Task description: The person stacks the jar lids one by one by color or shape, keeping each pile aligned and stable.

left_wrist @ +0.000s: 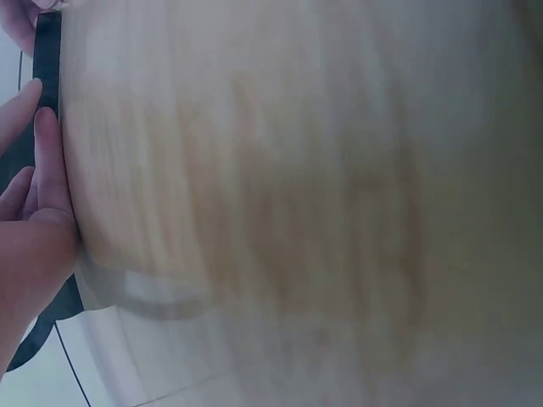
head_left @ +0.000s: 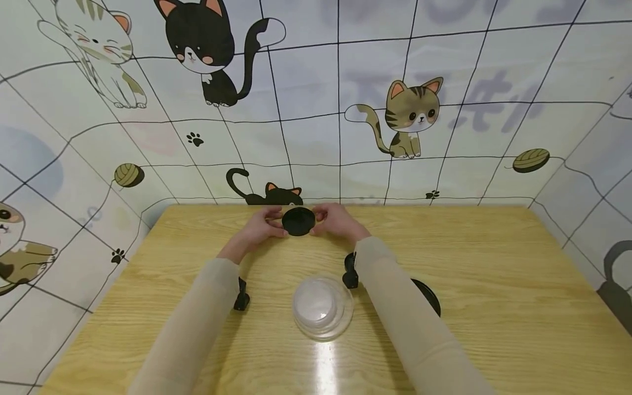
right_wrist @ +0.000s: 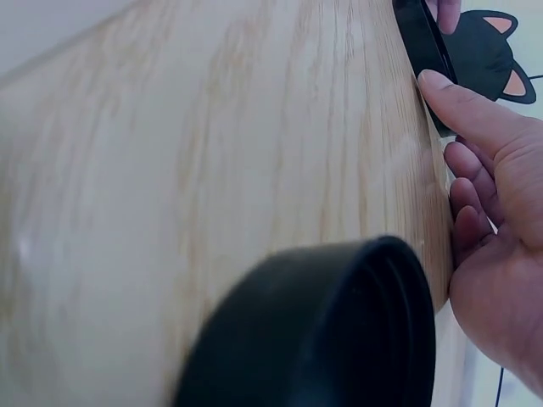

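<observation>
In the head view, a round black lid (head_left: 298, 221) is at the table's far edge, between both hands. My left hand (head_left: 258, 227) holds its left side, thumb and fingers at the rim. From the right, my right hand (head_left: 338, 222) holds the opposite side; its thumb (right_wrist: 467, 110) lies against the rim in the right wrist view, the other fingers bent below. Whether the lid rests on the table I cannot tell. Nearer me stands a clear plastic container (head_left: 316, 304). A second black lid (head_left: 428, 296) is partly hidden by the right forearm; its hollow side shows in the right wrist view.
The wooden table (head_left: 494, 263) meets a wall cloth (head_left: 316, 137) printed with cats and grid lines just behind the held lid. Black wrist cameras (head_left: 241, 299) hang below both sleeves. The container stands between the forearms.
</observation>
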The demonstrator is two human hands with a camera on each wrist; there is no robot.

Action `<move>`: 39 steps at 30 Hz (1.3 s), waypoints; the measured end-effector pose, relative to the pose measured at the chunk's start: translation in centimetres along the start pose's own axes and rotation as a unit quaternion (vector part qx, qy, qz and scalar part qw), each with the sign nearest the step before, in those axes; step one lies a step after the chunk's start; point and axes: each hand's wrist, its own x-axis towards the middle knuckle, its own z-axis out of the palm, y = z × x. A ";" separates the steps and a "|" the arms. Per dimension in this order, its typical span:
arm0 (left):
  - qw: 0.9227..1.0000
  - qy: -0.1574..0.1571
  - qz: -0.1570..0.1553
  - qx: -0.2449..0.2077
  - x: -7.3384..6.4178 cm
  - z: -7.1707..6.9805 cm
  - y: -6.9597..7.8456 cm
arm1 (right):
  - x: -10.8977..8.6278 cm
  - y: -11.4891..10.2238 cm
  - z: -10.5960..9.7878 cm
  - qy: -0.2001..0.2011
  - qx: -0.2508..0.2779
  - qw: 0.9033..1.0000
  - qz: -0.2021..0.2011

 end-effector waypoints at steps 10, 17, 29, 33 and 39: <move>1.000 0.006 -0.008 0.026 0.5 0.3 0.1 | -0.1 -0.2 0.0 0.000 0.004 1.000 0.002; 0.999 -0.002 -0.003 0.033 0.2 0.3 0.1 | -0.4 -0.1 -0.4 -0.008 0.025 1.000 -0.003; 1.000 -0.021 0.014 -0.007 -1.3 0.2 1.8 | -1.8 -0.9 -1.5 -0.015 0.056 0.998 -0.013; 1.000 -0.010 0.021 0.014 -2.2 0.5 2.7 | -2.7 -1.3 -2.0 -0.011 0.041 0.999 -0.020; 0.999 0.002 0.031 0.036 -4.1 1.5 4.2 | -4.6 -2.1 -2.9 -0.001 0.042 0.999 -0.032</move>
